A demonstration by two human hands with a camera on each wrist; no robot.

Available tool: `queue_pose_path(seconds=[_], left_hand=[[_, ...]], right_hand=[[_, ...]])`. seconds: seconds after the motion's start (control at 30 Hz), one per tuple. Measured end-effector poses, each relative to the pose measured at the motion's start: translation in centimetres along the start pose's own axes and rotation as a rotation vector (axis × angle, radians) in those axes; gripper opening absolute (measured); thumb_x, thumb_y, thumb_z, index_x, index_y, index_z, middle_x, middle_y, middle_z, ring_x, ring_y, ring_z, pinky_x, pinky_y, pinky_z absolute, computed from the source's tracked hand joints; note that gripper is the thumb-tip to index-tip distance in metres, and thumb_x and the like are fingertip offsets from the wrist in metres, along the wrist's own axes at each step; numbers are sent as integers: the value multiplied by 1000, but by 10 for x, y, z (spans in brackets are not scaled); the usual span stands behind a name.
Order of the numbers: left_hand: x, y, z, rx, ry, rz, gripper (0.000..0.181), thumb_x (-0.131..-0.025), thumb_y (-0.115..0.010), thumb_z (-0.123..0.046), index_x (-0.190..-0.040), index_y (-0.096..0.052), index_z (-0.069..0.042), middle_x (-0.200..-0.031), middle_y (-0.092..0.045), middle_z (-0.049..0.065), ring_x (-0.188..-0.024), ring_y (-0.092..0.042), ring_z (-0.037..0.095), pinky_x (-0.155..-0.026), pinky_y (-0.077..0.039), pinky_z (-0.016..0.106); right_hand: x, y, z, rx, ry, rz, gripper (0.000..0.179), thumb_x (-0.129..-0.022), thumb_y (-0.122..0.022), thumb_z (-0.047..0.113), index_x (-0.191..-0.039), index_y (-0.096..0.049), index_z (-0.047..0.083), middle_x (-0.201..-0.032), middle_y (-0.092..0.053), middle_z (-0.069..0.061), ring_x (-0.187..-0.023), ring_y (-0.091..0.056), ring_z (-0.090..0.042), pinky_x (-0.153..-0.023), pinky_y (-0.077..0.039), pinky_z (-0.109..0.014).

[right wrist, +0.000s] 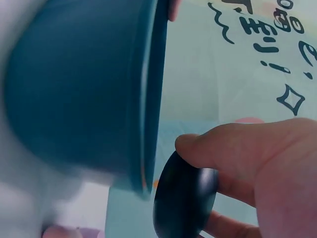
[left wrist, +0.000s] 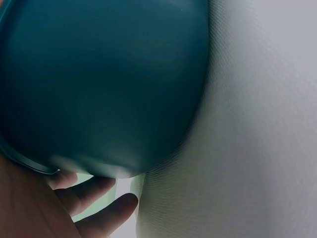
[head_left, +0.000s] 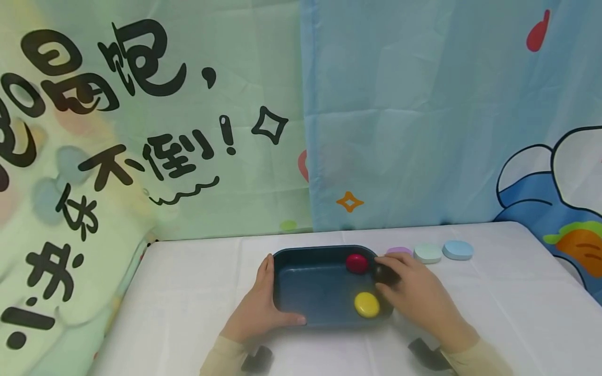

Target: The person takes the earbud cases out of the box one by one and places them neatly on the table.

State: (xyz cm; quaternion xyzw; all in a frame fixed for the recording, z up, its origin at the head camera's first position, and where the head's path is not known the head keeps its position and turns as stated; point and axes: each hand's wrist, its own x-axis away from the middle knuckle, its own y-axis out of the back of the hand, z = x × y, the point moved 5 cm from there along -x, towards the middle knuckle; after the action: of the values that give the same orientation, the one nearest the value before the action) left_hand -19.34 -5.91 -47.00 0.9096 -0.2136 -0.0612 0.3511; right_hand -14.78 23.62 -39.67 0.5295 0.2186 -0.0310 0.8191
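Observation:
A dark blue rectangular tray lies on the white tablecloth in the head view. My left hand grips its left end, thumb along the front rim and fingers along the left side. Inside the tray are a red rounded disc at the back right and a yellow rounded disc at the front right. Between thumb and fingers, my right hand pinches a glossy black oval disc at the tray's right rim. In the right wrist view that disc stands on edge beside the rim.
Behind my right hand, a mint disc and a light blue disc lie on the white tablecloth. A lilac disc is partly hidden by the hand. A printed curtain hangs behind the table.

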Motion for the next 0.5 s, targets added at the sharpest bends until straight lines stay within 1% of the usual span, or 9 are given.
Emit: queue_pose_path(seconds=[0.1, 0.27, 0.4, 0.5], left_hand=[[0, 0, 0, -1, -1, 0, 144, -66, -85, -65, -161, 8, -12, -169, 4, 9, -148, -27, 29, -111, -38, 48], [0, 0, 1, -5, 1, -1, 144, -65, -85, -65, -161, 8, -12, -169, 4, 9, -148, -27, 29, -111, -37, 48], [-1, -1, 1, -4, 3, -1, 144, -66, -85, -65, -161, 8, -12, -169, 4, 9, -148, -27, 30, -112, -37, 48], [0, 0, 1, -3, 4, -4, 144, -66, -85, -65, -162, 7, -11, -169, 4, 9, -149, -26, 29, -112, -36, 48]], right_hand=[[2, 0, -7, 1, -7, -16, 48, -75, -86, 10, -118, -69, 0, -117, -64, -17, -102, -65, -36, -87, -54, -53], [6, 3, -16, 9, -1, -77, 50, -73, -87, 8, -119, -68, 1, -117, -64, -18, -103, -64, -38, -86, -53, -55], [8, 5, -25, 18, -59, -60, 51, -75, -85, 10, -122, -68, 2, -118, -63, -21, -105, -63, -42, -87, -51, -59], [10, 6, -34, 22, -99, -50, 50, -77, -85, 15, -122, -67, 1, -118, -62, -23, -104, -62, -44, -86, -50, -61]])
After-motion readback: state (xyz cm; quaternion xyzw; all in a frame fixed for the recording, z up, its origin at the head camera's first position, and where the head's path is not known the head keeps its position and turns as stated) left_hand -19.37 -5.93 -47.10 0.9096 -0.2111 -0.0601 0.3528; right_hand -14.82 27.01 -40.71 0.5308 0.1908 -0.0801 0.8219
